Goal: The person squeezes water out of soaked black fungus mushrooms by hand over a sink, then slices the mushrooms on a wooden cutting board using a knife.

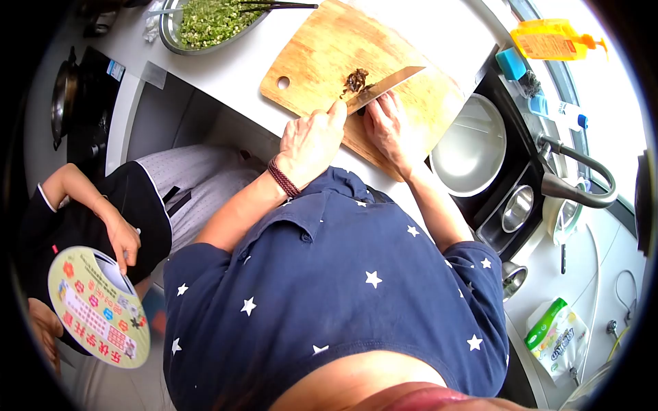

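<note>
My left hand (312,140), with a braided bracelet at the wrist, is closed around the handle end of a knife (387,88). The blade points up and right across a wooden cutting board (322,51). Dark brown chopped pieces (356,81) lie in a small pile beside the blade. On the other side of the blade, my right hand (388,127) presses its bent fingers down at the board, against a bit of dark food mostly hidden under the fingertips.
A bowl of chopped greens (212,24) with chopsticks stands at the upper left. Right of the board are a sink with a large bowl (469,147) and a faucet (579,188). Another person holding a round fan (99,308) is close by at the left.
</note>
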Motion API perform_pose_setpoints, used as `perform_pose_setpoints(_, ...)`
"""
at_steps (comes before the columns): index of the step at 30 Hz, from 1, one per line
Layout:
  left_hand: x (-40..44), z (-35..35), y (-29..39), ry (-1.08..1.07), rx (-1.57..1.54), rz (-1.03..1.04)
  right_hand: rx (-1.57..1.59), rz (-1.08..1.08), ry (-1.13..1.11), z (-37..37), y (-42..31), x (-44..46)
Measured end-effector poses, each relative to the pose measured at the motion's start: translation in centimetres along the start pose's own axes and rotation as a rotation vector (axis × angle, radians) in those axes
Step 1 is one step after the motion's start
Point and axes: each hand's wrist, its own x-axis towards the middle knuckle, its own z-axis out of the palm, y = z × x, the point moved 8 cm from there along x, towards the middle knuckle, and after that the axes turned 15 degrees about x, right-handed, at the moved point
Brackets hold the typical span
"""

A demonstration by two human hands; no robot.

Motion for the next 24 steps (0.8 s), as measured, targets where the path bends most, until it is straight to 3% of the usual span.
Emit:
perform_pose_setpoints(9,0.0,-0.6,0.1,-0.053,0.020,0.010,0.008,0.016,-0.018,0.4,0.5,-0.2)
perform_pose_setpoints(21,1.7,0.0,-2.2,-0.079,-0.290,-0.077,0.034,-0.020,0.061,0.0,0.3,0.0)
perform_pose_setpoints(24,0.4,-0.6,-1.3,-0.053,-0.188,-0.021,0.013,-0.013,0.069,0.0,0.3,-0.1)
